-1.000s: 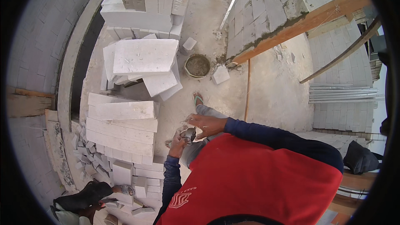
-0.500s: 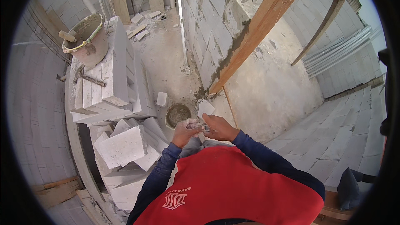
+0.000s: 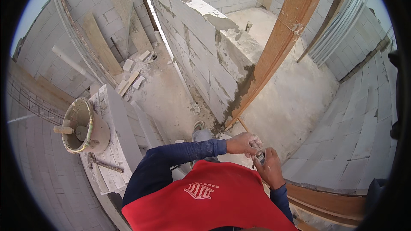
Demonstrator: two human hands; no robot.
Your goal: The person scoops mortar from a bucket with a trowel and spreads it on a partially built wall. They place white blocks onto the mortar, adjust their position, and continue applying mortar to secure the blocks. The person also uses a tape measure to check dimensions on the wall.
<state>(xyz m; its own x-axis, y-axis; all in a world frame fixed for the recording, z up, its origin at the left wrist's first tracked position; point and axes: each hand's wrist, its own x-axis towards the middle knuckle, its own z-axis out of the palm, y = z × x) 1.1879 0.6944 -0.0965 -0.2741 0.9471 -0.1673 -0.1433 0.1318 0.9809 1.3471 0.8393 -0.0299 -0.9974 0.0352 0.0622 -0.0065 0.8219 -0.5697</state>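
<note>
My left hand (image 3: pixel 245 143), dusted with white, has its fingers pinched together in front of my chest. Whatever they hold, if anything, is too small to make out. Close beside it, my right hand (image 3: pixel 271 169) is closed round a small dark and silver object (image 3: pixel 260 158), mostly covered by the fingers. Its kind does not show clearly. Both hands are nearly touching, above the floor by a brown wooden door frame post (image 3: pixel 280 47).
At left, a mortar-smeared bucket (image 3: pixel 99 134) with a wooden-handled tool and a hammer (image 3: pixel 107 164) rest on stacked white blocks (image 3: pixel 122 128). A block wall (image 3: pixel 188 38) meets the post ahead. Planks (image 3: pixel 100 42) lean at the back; block scraps lie on the floor.
Both hands have moved right, still close together around the small object. My body and view have turned, and a foot now shows on the floor near the wall's end.
</note>
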